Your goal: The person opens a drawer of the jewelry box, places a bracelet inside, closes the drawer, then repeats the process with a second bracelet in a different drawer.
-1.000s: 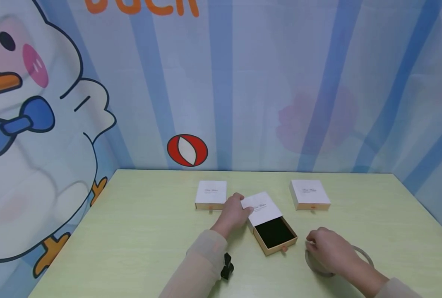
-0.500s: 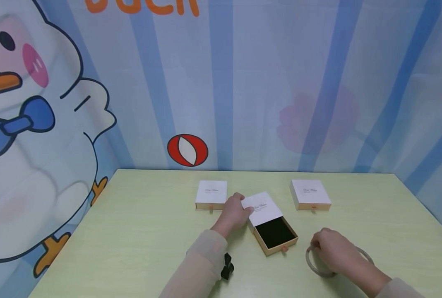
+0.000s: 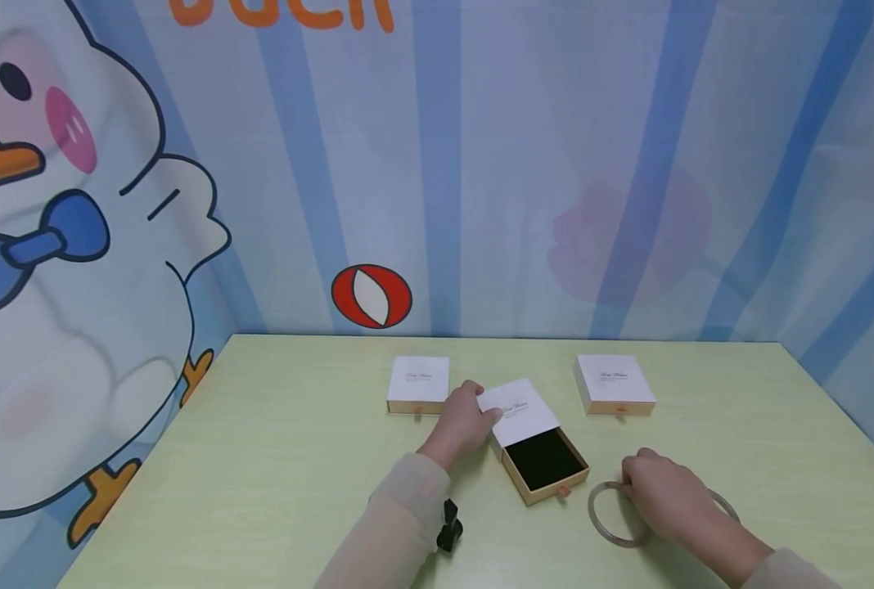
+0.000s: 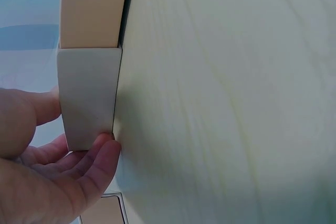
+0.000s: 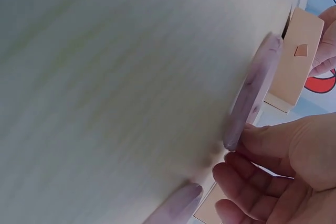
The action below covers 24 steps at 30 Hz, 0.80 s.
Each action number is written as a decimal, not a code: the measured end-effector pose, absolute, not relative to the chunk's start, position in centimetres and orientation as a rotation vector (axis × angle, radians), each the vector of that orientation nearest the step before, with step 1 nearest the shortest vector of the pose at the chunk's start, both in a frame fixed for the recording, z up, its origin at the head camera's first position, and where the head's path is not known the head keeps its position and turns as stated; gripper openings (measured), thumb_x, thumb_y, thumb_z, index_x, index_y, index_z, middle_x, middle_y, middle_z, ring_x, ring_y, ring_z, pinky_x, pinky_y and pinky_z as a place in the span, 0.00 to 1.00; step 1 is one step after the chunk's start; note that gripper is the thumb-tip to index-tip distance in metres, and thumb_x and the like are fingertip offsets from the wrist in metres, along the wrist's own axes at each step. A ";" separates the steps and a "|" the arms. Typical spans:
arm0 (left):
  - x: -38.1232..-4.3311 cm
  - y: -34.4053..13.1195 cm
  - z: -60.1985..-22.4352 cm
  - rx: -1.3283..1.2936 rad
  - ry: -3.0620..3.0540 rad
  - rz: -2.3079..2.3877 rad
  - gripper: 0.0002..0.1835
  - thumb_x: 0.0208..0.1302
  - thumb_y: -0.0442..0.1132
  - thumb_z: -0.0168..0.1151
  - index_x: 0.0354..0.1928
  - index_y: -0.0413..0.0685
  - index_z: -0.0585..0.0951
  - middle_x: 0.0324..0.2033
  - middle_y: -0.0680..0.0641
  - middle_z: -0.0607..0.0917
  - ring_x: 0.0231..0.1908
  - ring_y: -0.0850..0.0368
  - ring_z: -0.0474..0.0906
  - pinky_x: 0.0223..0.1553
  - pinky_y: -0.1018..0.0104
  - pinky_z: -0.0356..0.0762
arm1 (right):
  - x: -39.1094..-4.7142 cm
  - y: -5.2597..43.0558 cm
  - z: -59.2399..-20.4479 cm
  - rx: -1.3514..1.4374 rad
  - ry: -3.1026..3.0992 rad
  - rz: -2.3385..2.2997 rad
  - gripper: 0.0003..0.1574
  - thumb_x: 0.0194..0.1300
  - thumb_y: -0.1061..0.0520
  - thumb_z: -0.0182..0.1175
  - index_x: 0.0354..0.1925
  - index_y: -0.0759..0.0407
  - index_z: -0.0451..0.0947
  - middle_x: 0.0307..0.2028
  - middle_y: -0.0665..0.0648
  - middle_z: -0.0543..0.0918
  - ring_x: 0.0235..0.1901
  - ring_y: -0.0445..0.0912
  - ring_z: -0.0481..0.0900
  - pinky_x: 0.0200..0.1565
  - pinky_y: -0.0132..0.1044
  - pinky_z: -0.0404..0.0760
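My left hand (image 3: 462,421) grips a white drawer-style gift box (image 3: 520,413), thumb on its top and fingers at its side. The tan drawer (image 3: 583,473) is pulled part way out toward the front right, showing a dark lining. In the left wrist view, fingers curl round the end of the white sleeve (image 4: 89,98). My right hand (image 3: 665,491) pinches the edge of a greyish-purple bangle (image 3: 593,511), low over the table. A second bangle (image 3: 727,503) lies partly hidden under that hand; its rounded edge (image 5: 181,200) shows in the right wrist view.
Two closed white boxes stand farther back, one at the left (image 3: 418,383) and one at the right (image 3: 614,383). A small black object (image 3: 449,528) shows beside the left sleeve. The table (image 3: 275,458) ends at a cartoon-printed backdrop (image 3: 511,204).
The bangle at my right fingertips has shifted left, out from under the hand, while the hand drew slightly right. My left hand and the partly open box have stayed in place.
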<state>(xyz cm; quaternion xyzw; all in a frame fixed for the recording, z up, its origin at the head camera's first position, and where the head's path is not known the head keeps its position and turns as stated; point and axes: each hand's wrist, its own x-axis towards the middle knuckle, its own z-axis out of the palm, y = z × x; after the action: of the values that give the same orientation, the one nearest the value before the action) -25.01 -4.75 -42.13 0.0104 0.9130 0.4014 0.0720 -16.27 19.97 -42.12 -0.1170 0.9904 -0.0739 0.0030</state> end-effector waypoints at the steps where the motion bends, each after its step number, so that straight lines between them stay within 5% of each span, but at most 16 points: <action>1: -25.0 -4.8 -42.1 0.031 2.744 1.207 0.25 0.65 0.43 0.59 0.60 0.37 0.68 0.56 0.38 0.75 0.49 0.52 0.72 0.55 0.56 0.71 | -16.3 20.0 -42.1 -0.379 3.109 -0.222 0.08 0.56 0.59 0.65 0.23 0.54 0.76 0.21 0.51 0.71 0.21 0.42 0.67 0.21 0.35 0.67; 24: -25.0 -4.8 -42.0 0.046 2.732 1.213 0.25 0.66 0.43 0.58 0.61 0.37 0.67 0.53 0.38 0.77 0.48 0.52 0.74 0.53 0.56 0.73 | -16.6 20.2 -41.7 -0.408 3.043 -0.244 0.08 0.58 0.60 0.64 0.25 0.55 0.74 0.20 0.50 0.73 0.21 0.42 0.68 0.22 0.34 0.68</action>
<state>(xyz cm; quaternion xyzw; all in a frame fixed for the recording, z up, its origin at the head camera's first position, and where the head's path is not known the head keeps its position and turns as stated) -24.96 -4.79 -42.03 0.0153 0.9112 0.4047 0.0760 -16.55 20.21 -41.74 -0.1325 0.9875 -0.0793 0.0307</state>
